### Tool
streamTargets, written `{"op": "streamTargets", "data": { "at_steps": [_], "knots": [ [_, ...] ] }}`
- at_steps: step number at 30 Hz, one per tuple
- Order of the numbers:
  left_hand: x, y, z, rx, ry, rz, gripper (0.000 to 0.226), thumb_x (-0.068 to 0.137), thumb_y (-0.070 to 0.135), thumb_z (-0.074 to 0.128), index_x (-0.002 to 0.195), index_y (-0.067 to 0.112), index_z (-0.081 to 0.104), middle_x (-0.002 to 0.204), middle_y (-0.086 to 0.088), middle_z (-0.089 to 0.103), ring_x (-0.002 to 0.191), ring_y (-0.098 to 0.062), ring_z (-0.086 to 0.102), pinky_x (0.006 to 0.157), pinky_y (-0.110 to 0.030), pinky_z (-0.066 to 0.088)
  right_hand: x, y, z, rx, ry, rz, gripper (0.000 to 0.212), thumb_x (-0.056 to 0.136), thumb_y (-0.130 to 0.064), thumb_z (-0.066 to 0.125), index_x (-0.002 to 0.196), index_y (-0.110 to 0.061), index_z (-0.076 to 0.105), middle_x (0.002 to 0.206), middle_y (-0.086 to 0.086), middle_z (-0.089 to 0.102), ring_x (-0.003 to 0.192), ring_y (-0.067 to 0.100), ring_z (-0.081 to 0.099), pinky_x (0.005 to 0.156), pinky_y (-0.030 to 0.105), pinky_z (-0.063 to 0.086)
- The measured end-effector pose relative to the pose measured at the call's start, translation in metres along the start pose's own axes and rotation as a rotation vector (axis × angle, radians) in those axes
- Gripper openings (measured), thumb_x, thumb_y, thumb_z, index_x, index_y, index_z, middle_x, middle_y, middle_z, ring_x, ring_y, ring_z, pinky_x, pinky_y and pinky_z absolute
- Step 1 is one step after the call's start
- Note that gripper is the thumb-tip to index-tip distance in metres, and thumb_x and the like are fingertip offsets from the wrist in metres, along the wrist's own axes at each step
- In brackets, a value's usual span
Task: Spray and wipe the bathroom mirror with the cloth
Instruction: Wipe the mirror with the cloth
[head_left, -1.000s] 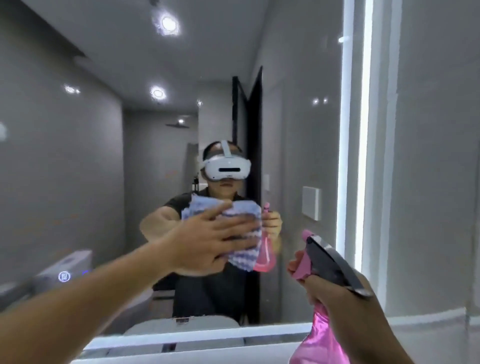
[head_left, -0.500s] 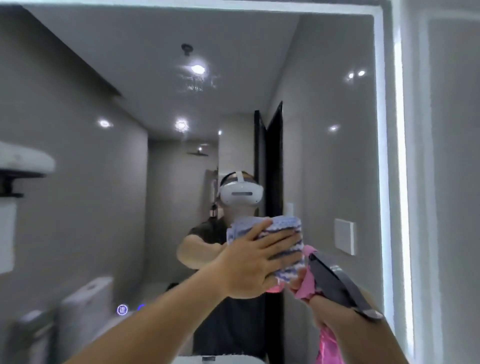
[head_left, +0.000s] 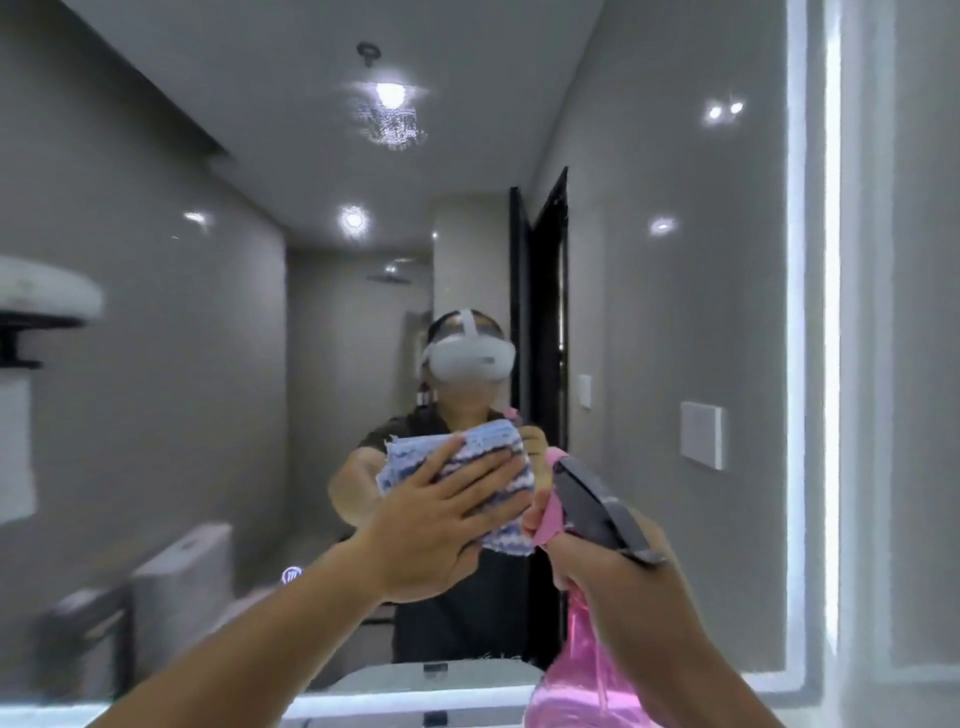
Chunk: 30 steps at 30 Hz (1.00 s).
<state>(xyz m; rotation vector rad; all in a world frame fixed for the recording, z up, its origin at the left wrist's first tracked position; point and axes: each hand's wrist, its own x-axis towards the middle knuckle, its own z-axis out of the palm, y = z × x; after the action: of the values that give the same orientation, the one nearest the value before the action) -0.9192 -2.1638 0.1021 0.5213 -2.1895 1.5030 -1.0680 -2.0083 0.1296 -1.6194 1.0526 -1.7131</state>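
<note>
Your left hand (head_left: 431, 525) presses the blue-and-white striped woven cloth (head_left: 470, 478) flat against the large wall-mounted bathroom mirror (head_left: 649, 322), near the centre of the frame. Your fingers (head_left: 483, 470) lie spread apart over the cloth's lower left part, with the cloth showing above and to the right of them. Your right hand (head_left: 623, 587), at the lower right of the frame, is wrapped around the neck of the translucent pink plastic spray bottle (head_left: 582, 675), whose dark grey trigger head (head_left: 597, 512) points up and left, just beside the cloth's right edge. A patch of fine spray droplets (head_left: 392, 124) sits on the glass in the upper middle of the frame.
</note>
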Motion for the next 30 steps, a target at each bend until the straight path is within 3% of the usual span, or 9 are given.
{"op": "streamTargets", "data": {
  "at_steps": [3, 8, 10, 14, 17, 19, 23, 26, 30],
  "knots": [
    [-0.034, -0.072, -0.011, 0.072, 0.007, 0.042, 0.058, 0.086, 0.035, 0.044, 0.143, 0.026, 0.033, 0.15, -0.002, 0.032, 0.139, -0.024, 0.029, 0.112, -0.049, 0.018, 0.001, 0.006, 0.011, -0.015, -0.015, -0.013, 0.038, 0.076, 0.007, 0.055, 0.059, -0.026, 0.048, 0.04, -0.012, 0.047, 0.032, -0.001, 0.042, 0.036, 0.008, 0.033],
    [-0.018, -0.157, -0.033, -0.059, 0.131, -0.898, 0.066, 0.086, 0.038, 0.025, 0.148, 0.018, 0.015, 0.157, -0.012, 0.016, 0.145, -0.025, 0.012, 0.113, -0.052, 0.004, -0.008, 0.008, -0.003, -0.042, 0.032, 0.005, 0.047, 0.071, 0.011, 0.05, 0.054, -0.032, 0.048, 0.034, -0.015, 0.047, 0.035, 0.0, 0.038, 0.033, 0.009, 0.031],
    [0.007, -0.139, -0.028, -0.084, 0.155, -1.07, 0.066, 0.089, 0.036, 0.027, 0.149, 0.019, 0.008, 0.159, -0.011, 0.005, 0.146, -0.025, 0.003, 0.114, -0.052, -0.002, -0.01, 0.009, -0.004, -0.041, 0.051, 0.002, 0.048, 0.07, 0.011, 0.049, 0.049, -0.032, 0.052, 0.034, -0.012, 0.044, 0.036, 0.002, 0.034, 0.033, 0.009, 0.03],
    [0.004, -0.028, 0.0, -0.043, 0.07, -0.388, 0.061, 0.091, 0.031, 0.034, 0.148, 0.022, 0.016, 0.157, -0.008, 0.012, 0.145, -0.03, 0.009, 0.115, -0.057, 0.005, -0.012, 0.004, 0.013, -0.049, 0.031, -0.02, 0.051, 0.07, 0.014, 0.047, 0.047, -0.032, 0.052, 0.033, -0.012, 0.044, 0.032, 0.0, 0.035, 0.033, 0.007, 0.029],
    [-0.038, -0.027, -0.002, -0.021, -0.079, -0.037, 0.059, 0.088, 0.034, 0.042, 0.146, 0.027, 0.029, 0.155, -0.001, 0.024, 0.144, -0.022, 0.017, 0.115, -0.049, 0.011, -0.014, -0.002, 0.026, -0.044, -0.003, -0.038, 0.053, 0.068, 0.014, 0.046, 0.039, -0.029, 0.054, 0.032, -0.009, 0.036, 0.032, 0.002, 0.028, 0.032, 0.008, 0.026],
    [-0.066, -0.071, -0.008, 0.046, -0.045, -0.067, 0.058, 0.087, 0.033, 0.045, 0.144, 0.026, 0.034, 0.152, -0.003, 0.03, 0.141, -0.024, 0.025, 0.114, -0.047, 0.015, -0.014, -0.003, 0.029, -0.053, -0.002, -0.04, 0.052, 0.068, 0.013, 0.047, 0.04, -0.03, 0.053, 0.035, -0.009, 0.035, 0.035, 0.003, 0.024, 0.032, 0.011, 0.025],
    [-0.112, -0.143, -0.025, -0.037, 0.063, -0.771, 0.062, 0.087, 0.033, 0.029, 0.146, 0.013, 0.02, 0.153, -0.018, 0.025, 0.141, -0.032, 0.024, 0.113, -0.052, 0.011, -0.022, -0.007, 0.027, -0.089, 0.02, -0.024, 0.041, 0.068, 0.011, 0.047, 0.043, -0.021, 0.045, 0.038, -0.008, 0.033, 0.038, 0.003, 0.025, 0.033, 0.011, 0.025],
    [-0.087, -0.109, -0.012, -0.098, 0.137, -1.184, 0.065, 0.088, 0.032, 0.031, 0.148, 0.011, 0.017, 0.156, -0.02, 0.014, 0.145, -0.032, 0.01, 0.113, -0.056, 0.006, -0.029, -0.008, 0.029, -0.108, 0.068, 0.009, 0.04, 0.07, 0.013, 0.048, 0.045, -0.016, 0.038, 0.037, -0.007, 0.034, 0.036, 0.003, 0.026, 0.032, 0.011, 0.028],
    [-0.061, -0.019, 0.006, -0.067, 0.051, -0.541, 0.059, 0.093, 0.034, 0.033, 0.148, 0.022, 0.018, 0.156, -0.009, 0.016, 0.145, -0.028, 0.013, 0.115, -0.052, 0.004, -0.038, -0.007, 0.036, -0.128, 0.056, 0.056, 0.035, 0.074, 0.012, 0.049, 0.05, -0.013, 0.043, 0.034, -0.006, 0.036, 0.034, 0.003, 0.027, 0.032, 0.009, 0.029]
  ]
}}
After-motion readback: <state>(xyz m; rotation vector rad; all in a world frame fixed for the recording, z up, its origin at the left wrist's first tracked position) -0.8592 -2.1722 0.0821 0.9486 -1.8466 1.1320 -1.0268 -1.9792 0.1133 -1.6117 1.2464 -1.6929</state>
